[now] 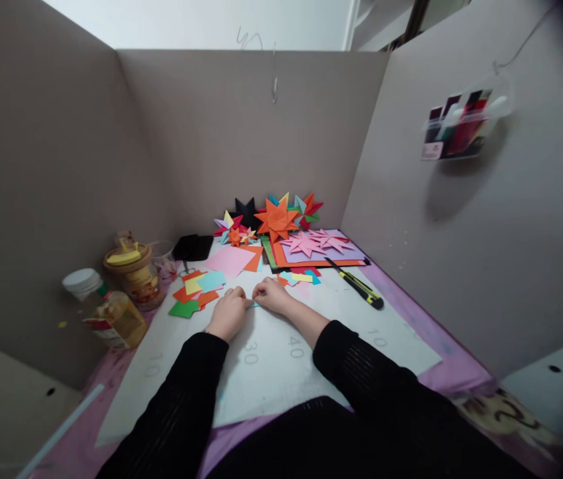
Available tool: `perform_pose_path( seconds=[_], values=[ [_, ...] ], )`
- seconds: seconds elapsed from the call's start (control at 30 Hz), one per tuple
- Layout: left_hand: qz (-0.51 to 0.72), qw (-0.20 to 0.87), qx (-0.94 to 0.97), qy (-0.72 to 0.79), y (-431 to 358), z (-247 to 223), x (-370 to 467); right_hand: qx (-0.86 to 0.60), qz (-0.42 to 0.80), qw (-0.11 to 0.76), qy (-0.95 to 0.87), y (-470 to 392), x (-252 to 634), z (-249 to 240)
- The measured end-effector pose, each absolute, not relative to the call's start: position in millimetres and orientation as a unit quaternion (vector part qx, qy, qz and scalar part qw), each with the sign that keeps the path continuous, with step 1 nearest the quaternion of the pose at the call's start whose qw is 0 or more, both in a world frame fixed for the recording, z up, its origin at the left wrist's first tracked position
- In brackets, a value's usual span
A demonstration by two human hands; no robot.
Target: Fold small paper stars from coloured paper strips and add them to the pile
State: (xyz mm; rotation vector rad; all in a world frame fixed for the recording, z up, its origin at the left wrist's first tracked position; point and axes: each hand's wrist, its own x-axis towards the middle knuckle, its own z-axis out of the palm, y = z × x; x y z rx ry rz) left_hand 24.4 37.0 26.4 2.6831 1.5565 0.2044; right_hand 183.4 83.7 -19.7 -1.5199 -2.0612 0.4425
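Both my hands meet over the white sheet [271,372] in the middle of the table. Between them a small piece of light blue paper [255,305] shows, mostly covered by fingers. My left hand [230,311] is closed on its left end, and my right hand [272,296] pinches it from the right. Left of my hands lie loose paper pieces: a light blue one [211,281], an orange one [186,295] and a green one [184,309]. Small coloured scraps [301,277] lie just beyond my right hand.
Folded paper stars, a large orange one [277,219] among them, stand at the back wall. Pink stars [304,244] rest on stacked paper. A utility knife [359,285] lies at right. A bottle [116,319] and a tub [134,276] stand at left. Partition walls enclose the table.
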Motion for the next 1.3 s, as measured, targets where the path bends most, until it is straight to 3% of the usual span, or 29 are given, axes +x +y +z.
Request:
perform_pose_path(
  seconds=[0.57,0.77,1.3],
  values=[
    [-0.062,-0.029,0.82,0.568,13,49,29,-0.564,0.154,0.261,-0.768,87,183,-23],
    [-0.027,-0.056,0.862,0.504,15,41,38,-0.558,0.167,0.262,-0.769,88,185,-22],
    [0.003,0.03,0.878,0.477,25,27,36,-0.542,0.221,0.261,-0.768,93,189,-17]
  ],
)
